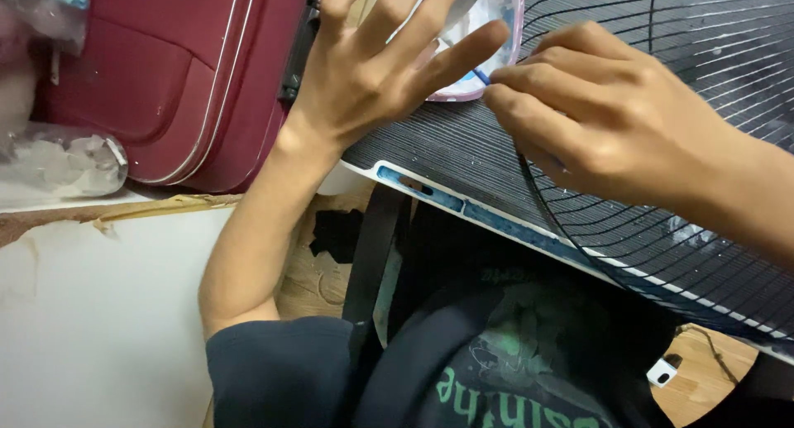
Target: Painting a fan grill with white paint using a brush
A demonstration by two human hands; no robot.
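While our left hand (372, 64) lies spread flat, fingers apart, over the pale plastic hub (496, 31) at the middle of the black fan grille (662, 188), our right hand (595, 114) pinches a thin blue stick (480, 75) between its fingertips just beside that hub. Near the left hand stands a maroon suitcase (190, 72).

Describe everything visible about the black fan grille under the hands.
The fan grille is a round guard of thin black wires fanning out in ribs, crossed by a ring wire, with a white-and-blue rim along its near edge. It lies tilted across the person's lap. The left hand rests spread on its ribs beside a pale plastic container; the right hand presses on it, fingers pinching a small blue item.
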